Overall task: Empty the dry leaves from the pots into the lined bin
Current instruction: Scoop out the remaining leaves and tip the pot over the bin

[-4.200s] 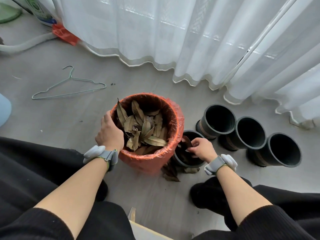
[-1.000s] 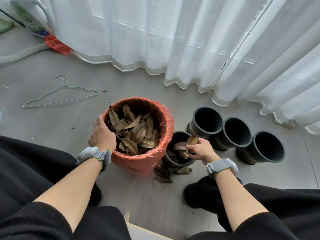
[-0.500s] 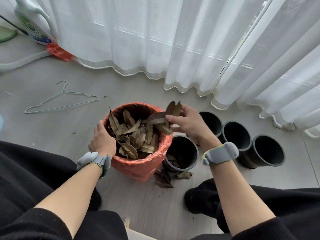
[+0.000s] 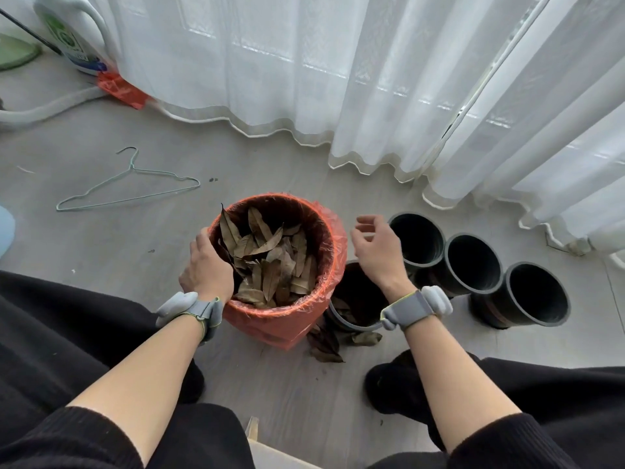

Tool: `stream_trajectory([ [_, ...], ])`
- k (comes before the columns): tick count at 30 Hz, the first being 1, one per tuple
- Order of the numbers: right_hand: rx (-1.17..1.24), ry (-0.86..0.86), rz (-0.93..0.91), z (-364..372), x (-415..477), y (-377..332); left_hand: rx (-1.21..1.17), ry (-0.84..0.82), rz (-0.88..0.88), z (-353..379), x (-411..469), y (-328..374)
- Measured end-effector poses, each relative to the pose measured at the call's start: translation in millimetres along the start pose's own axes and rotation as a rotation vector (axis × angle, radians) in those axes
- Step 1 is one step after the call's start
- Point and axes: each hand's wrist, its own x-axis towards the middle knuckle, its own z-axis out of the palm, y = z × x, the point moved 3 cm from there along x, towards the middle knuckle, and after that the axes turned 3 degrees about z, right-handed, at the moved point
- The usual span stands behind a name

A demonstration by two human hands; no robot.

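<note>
- Forearms are bare with black sleeves pushed up. A grey padded wrist band (image 4: 191,309) sits just behind the left hand (image 4: 206,270), and a matching band (image 4: 414,308) sits behind the right hand (image 4: 375,255).
- The left hand is curled round the near-left rim of the round bin lined with an orange-red plastic bag (image 4: 280,324). The thumb lies on the inner side by the leaves and the fingers on the outer wall.
- The right hand hangs in the air holding nothing. It is palm down, with fingers loosely curled and apart, just right of the bin's rim.
- The brown dry leaves (image 4: 270,262) lie between the two hands, heaped in the bin close to its rim.
- A black round plastic pot (image 4: 355,299) stands directly under the right hand and wrist, against the bin's right wall. A few leaves (image 4: 341,306) lie against its near-left inner wall.
- Some spilled leaves (image 4: 326,343) lie on the grey floor (image 4: 304,401), nearer than the right hand, at the foot of the bin and that pot.
- Three more black pots run in a row off to the right of the right hand. The first (image 4: 419,238) sits just beyond the knuckles and is partly hidden by the hand. Then come the second (image 4: 473,262) and the third (image 4: 537,294), all close together.
- A pale green wire hanger (image 4: 128,189) lies flat on the floor beyond and left of the left hand, well apart from it.
- A white sheer curtain (image 4: 338,79) hangs beyond both hands, its hem on the floor.
- At far left stands a white jug with a green label (image 4: 71,35), with an orange-red plastic scrap (image 4: 121,89) beside it.
</note>
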Motion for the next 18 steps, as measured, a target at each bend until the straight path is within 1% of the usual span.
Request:
stream_trajectory([
  [2, -0.091, 0.027, 0.076, -10.2, 9.4, 24.0, -0.007, -0.005, -0.001, 0.8, 0.0, 0.3],
  [3, -0.15, 0.001, 0.117, -12.0, 11.4, 36.7, -0.016, -0.002, -0.001, 0.0, -0.8, 0.7],
  [5, -0.25, -0.104, 0.212, -6.4, 15.1, 65.0, -0.024, 0.001, 0.006, 0.5, 0.9, 1.7],
  [7, -0.355, -0.247, 0.283, 7.1, 11.5, 89.8, -0.028, 0.01, 0.019, -0.1, 0.5, 1.2],
  [9, -0.47, -0.396, 0.314, 23.4, 5.6, 109.2, -0.021, 0.025, 0.026, 0.9, 1.0, 1.7],
  [11, -0.572, -0.503, 0.34, 40.8, -0.1, 125.1, -0.017, 0.033, 0.036, 1.9, 1.0, 0.5],
  [13, -0.664, -0.546, 0.347, 49.0, -2.1, 134.0, -0.015, 0.034, 0.053, 2.5, -2.3, 5.0],
  [15, -0.747, -0.606, 0.342, 69.0, 4.2, 143.3, 0.003, 0.041, 0.029, 5.0, 1.7, 2.0],
  [18, -0.872, -0.628, 0.336, 81.5, 8.1, 151.5, 0.007, 0.04, 0.034, 4.6, 1.7, 1.2],
])
